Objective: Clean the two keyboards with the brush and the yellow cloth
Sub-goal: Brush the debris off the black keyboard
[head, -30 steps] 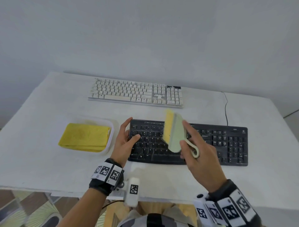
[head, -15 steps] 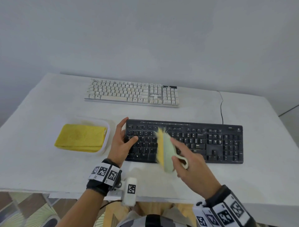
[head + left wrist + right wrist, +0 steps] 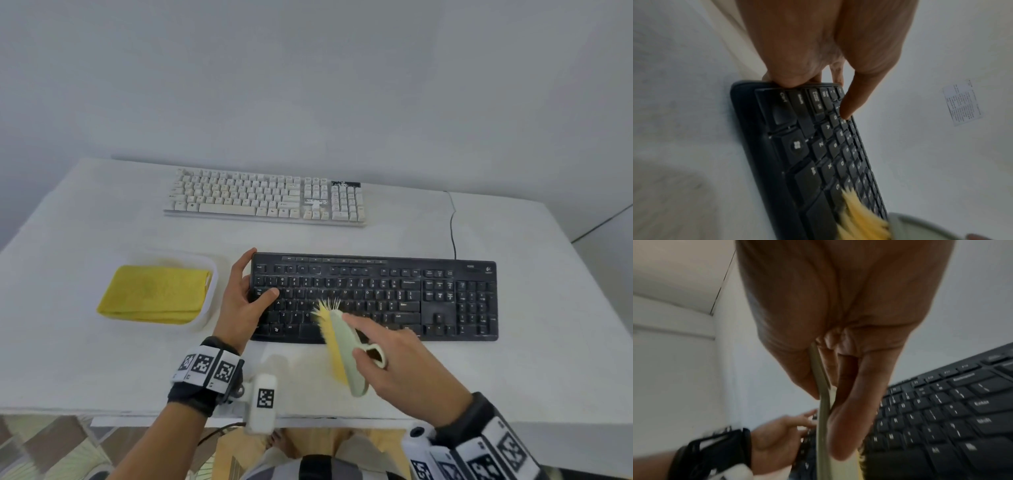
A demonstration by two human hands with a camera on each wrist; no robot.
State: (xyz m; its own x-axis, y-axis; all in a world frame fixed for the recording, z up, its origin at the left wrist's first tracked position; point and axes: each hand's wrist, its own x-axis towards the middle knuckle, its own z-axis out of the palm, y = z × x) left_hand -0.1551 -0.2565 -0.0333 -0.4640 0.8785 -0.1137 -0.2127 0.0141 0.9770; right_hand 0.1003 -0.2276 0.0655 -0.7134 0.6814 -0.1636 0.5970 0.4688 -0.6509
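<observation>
swept back toward the near edge, the brush (image 3: pixel 342 346), gripped in the right hand (image 3: pixel 404 363), rakes the black keyboard (image 3: pixel 428 298); the left hand (image 3: pixel 239 308) clamps its end steady, yellow cloth (image 3: pixel 154 294) waiting just left.

keyboards: 2 (image 3: pixel 373 296) (image 3: pixel 265 197) | brush: 1 (image 3: pixel 342 349) | yellow cloth: 1 (image 3: pixel 154 294) | tray: 1 (image 3: pixel 209 301) | hands: 2 (image 3: pixel 239 305) (image 3: pixel 407 370)

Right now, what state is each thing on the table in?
black keyboard: flat, being brushed.
brush: bristles on the keys.
right hand: grips the brush.
left hand: holds the black keyboard's left end.
white keyboard: flat, untouched.
yellow cloth: folded in tray.
</observation>
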